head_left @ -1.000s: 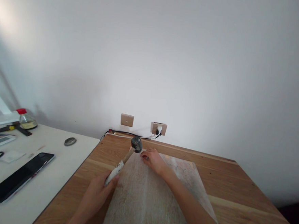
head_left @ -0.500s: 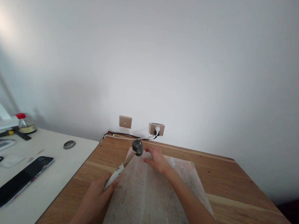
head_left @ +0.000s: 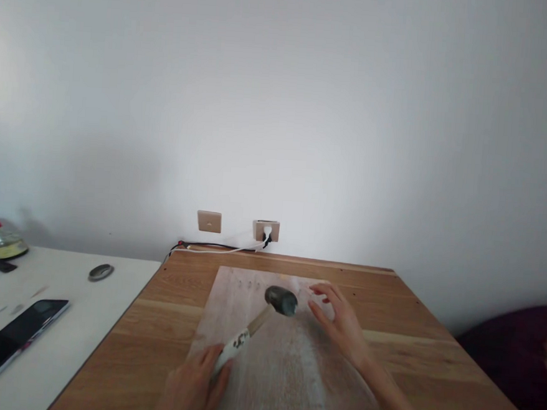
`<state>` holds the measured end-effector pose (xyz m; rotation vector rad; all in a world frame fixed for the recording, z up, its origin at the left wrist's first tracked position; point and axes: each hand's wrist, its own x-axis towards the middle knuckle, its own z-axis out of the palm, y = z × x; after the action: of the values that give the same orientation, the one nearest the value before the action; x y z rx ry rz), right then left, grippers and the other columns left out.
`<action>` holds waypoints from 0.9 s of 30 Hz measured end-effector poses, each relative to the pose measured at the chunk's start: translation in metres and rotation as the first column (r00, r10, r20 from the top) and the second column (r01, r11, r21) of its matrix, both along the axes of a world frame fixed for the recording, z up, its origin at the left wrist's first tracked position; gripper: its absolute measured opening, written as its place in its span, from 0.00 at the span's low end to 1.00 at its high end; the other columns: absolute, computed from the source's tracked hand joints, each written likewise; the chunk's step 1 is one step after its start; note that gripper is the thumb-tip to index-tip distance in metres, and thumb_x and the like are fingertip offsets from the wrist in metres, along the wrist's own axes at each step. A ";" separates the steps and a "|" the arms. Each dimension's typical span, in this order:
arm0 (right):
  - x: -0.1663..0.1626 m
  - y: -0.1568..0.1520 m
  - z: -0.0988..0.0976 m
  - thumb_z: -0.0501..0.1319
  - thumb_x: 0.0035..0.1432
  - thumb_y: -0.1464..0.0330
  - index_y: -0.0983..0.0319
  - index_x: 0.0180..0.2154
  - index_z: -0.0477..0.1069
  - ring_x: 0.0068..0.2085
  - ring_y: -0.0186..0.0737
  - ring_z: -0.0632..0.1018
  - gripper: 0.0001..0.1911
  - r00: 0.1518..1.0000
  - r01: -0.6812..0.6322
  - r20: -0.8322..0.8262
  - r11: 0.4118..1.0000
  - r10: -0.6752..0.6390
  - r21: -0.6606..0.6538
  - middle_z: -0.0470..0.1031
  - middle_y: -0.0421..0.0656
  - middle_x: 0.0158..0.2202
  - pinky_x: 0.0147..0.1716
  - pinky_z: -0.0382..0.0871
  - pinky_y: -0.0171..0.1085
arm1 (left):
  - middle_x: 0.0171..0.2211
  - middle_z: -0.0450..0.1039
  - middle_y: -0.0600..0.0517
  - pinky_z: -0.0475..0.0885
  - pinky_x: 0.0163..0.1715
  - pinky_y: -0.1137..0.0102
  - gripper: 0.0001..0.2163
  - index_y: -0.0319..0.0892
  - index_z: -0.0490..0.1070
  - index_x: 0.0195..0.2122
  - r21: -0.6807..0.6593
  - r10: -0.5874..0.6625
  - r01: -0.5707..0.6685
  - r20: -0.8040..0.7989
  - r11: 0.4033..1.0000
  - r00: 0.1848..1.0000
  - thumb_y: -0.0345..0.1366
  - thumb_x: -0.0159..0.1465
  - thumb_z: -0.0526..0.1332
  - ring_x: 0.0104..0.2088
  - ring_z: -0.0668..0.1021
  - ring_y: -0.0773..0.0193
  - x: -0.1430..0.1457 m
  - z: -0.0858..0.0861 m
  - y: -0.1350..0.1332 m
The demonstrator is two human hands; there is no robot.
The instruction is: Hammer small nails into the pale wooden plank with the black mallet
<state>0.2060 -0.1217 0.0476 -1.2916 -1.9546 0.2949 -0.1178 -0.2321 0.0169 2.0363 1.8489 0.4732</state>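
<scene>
My left hand (head_left: 195,384) is wrapped round the handle of a rubber mallet (head_left: 282,300). The mallet has a black head and a wooden handle partly covered in white, and its head hangs over the far half of a pale, worn wooden board (head_left: 262,366). Near the board's far right corner, my right hand (head_left: 338,319) is held with thumb and fingers curved and apart, nothing visible between them. A short row of small nails (head_left: 249,284) stands along the board's far edge, left of the mallet head.
Under the board is a brown wooden table (head_left: 161,341) against a white wall. A socket with a plug (head_left: 266,231) and cables lies beyond it. The white table (head_left: 82,329) at left bears a phone (head_left: 13,349), a tape roll (head_left: 101,272) and a red-capped bottle (head_left: 6,240).
The view has turned to the right. My right hand has moved rightward across the board's far end, away from the nails. The mallet head has also shifted right over the board.
</scene>
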 end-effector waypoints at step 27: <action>0.079 -0.140 -0.063 0.53 0.70 0.56 0.55 0.50 0.73 0.57 0.53 0.76 0.16 0.775 0.383 0.448 0.895 -0.446 0.229 0.80 0.45 0.51 0.52 0.69 0.50 | 0.68 0.59 0.46 0.73 0.59 0.56 0.26 0.46 0.66 0.65 0.258 -0.353 0.388 -0.174 0.885 0.919 0.49 0.69 0.56 0.66 0.66 0.46 0.028 -0.038 0.009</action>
<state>0.2855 -0.2616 -0.0153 -1.7966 -1.9665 -0.4177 -0.0900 -0.2236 -0.0210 2.5971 1.4593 0.5428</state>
